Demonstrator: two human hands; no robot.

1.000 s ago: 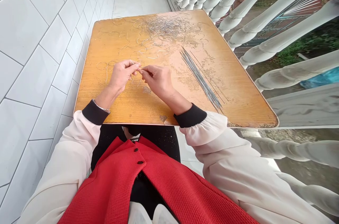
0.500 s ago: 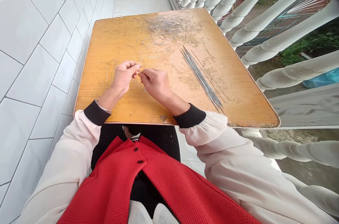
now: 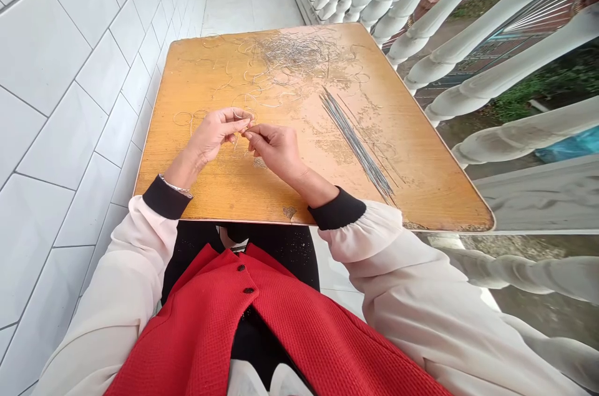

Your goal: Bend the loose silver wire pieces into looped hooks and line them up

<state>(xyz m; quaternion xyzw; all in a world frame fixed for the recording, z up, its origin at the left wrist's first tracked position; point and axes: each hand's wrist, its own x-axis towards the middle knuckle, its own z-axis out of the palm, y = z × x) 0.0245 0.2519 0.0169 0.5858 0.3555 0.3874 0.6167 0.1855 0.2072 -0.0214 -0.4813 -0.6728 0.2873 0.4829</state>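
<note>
Both hands meet fingertip to fingertip above the left half of the wooden table (image 3: 219, 199). My left hand (image 3: 213, 133) is closed in a pinch on a thin wire (image 3: 237, 110), most of which the fingers hide. Thumb and forefinger of my right hand (image 3: 278, 145) are pinched at the same spot, on the wire too. Thin looped wires (image 3: 183, 118) lie left of the hands. A bundle of straight grey wires (image 3: 358, 143) rests slantwise to their right. Farther back spreads a tangled heap of wire (image 3: 299, 50).
White wall tiles (image 3: 60, 128) run close along the table's left side. A white baluster railing (image 3: 496, 78) borders the right side. Chipped veneer (image 3: 289, 212) shows at the near edge, above my lap.
The fingers of my left hand have spread a little and its wrist has shifted slightly left. My right hand has turned a little, still pinching. The view has tilted slightly.
</note>
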